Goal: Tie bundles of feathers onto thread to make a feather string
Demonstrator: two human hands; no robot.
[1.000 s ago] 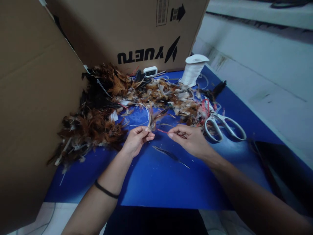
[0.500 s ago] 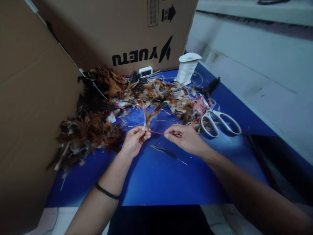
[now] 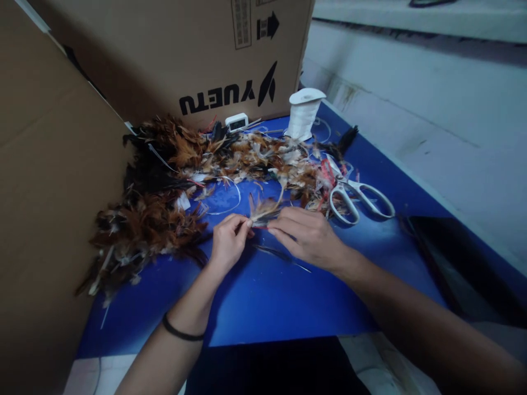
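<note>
Between finger and thumb, my left hand (image 3: 231,236) pinches the base of a small bunch of feathers (image 3: 263,209), brown and grey. A red string (image 3: 261,226) runs from that base to my right hand (image 3: 302,233), whose fingers are closed on it. The feather tips lean right, close to the right fingers. Below the hands a single dark feather (image 3: 280,253) lies on the blue tabletop (image 3: 263,307). To the right of my right hand rest scissors with white handles (image 3: 349,200), their blades partly among red strands.
Piles of brown and black feathers (image 3: 144,230) curve along the left and back. Behind them stand a white spool (image 3: 304,118), a small white digital device (image 3: 237,122) and a large cardboard box (image 3: 164,60). A wall (image 3: 411,109) borders the table on the right.
The feather bunch has tipped from upright to leaning right. My right hand has come closer to the left, and the visible stretch of red string is shorter. The view has shifted slightly.
</note>
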